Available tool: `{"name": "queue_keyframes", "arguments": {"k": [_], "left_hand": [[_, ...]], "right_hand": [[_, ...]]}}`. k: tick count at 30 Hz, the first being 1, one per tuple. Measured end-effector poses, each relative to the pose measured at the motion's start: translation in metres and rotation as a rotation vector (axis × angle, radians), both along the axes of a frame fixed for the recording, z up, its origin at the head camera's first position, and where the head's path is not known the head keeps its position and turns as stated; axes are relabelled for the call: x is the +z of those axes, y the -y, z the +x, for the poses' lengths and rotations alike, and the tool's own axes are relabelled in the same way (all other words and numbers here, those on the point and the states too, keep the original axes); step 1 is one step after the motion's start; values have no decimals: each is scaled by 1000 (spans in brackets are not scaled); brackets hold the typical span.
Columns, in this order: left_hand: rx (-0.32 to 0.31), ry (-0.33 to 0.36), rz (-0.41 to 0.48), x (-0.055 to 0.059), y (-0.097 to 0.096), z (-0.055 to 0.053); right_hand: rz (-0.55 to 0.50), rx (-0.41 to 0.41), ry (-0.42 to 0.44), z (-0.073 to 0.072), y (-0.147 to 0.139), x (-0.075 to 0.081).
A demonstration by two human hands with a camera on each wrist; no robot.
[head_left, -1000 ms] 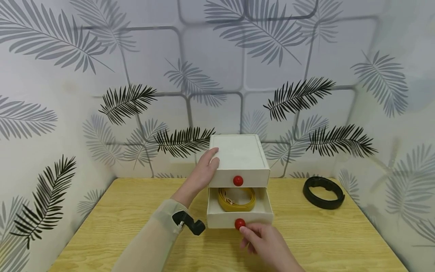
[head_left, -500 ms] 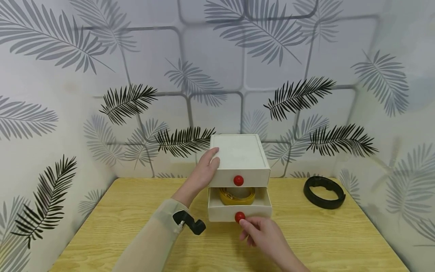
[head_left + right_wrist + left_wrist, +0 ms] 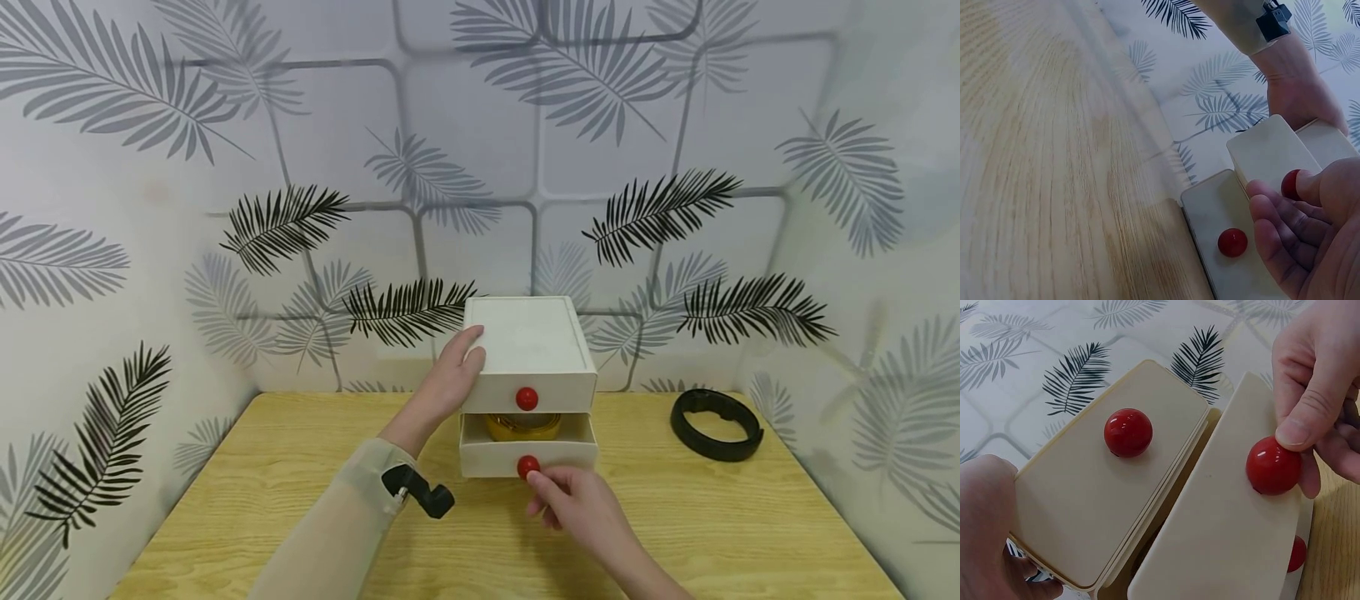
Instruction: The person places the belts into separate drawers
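Note:
A white drawer box with red knobs stands at the back of the wooden table. My left hand holds it by the upper left edge. Below its closed top drawer, the middle drawer sticks partly out, with a coiled yellow belt inside, half hidden by the drawer front. My right hand pinches the red drawer knob of that drawer between thumb and fingers. In the right wrist view, a lower drawer with its own red knob shows beneath.
A coiled black belt lies on the table at the right. Leaf-patterned walls enclose the table at the back and sides. A black wrist mount juts from the left sleeve.
The middle drawer has slid inward, pushed by my right hand at its knob. Less of the yellow belt shows now. My left hand keeps its place on the box.

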State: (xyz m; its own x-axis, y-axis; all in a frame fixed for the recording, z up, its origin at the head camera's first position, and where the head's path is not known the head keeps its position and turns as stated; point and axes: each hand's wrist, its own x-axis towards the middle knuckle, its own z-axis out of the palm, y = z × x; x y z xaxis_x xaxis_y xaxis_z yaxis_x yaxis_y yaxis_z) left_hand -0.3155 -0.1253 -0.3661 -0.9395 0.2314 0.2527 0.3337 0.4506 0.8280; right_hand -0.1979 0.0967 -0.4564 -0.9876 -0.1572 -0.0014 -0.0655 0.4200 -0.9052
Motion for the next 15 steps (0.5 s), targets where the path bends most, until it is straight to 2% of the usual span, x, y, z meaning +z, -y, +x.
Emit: {"name": "queue_keyframes", "arguments": {"k": [5, 15], "left_hand": [[-8, -20, 2, -2, 0, -2], [-1, -6, 10, -2, 0, -2]], "right_hand": [[-10, -6, -2, -4, 1, 0], [-7, -13, 7, -12, 3, 1]]}}
